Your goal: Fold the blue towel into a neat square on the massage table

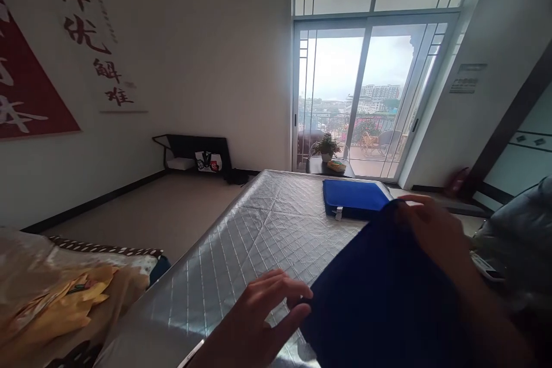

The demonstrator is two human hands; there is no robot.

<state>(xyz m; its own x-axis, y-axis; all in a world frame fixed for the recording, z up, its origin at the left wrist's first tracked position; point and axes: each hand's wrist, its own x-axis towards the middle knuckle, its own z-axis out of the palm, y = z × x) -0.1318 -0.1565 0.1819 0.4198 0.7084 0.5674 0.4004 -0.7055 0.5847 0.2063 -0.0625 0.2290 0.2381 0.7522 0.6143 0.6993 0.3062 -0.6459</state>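
Note:
A dark blue fabric piece [379, 299] is held up close in front of me, tilted, with a corner at the top. My right hand [431, 230] is closed on that upper corner. Thumb and forefinger of my left hand [276, 310] pinch its left edge, above the silver quilted table cover [241, 253]. Farther back on the cover lies a flat, bright blue fabric bundle [356, 195] with a white tag [338, 213] on its front side. The lower part of the fabric piece runs out of view.
Yellow and brown cloths [64, 305] are piled at the lower left. Beyond the table stand a small dark table [317, 168] with a potted plant [328, 146] and a sliding glass door [366, 98]. A dark padded seat [517, 230] is at the right.

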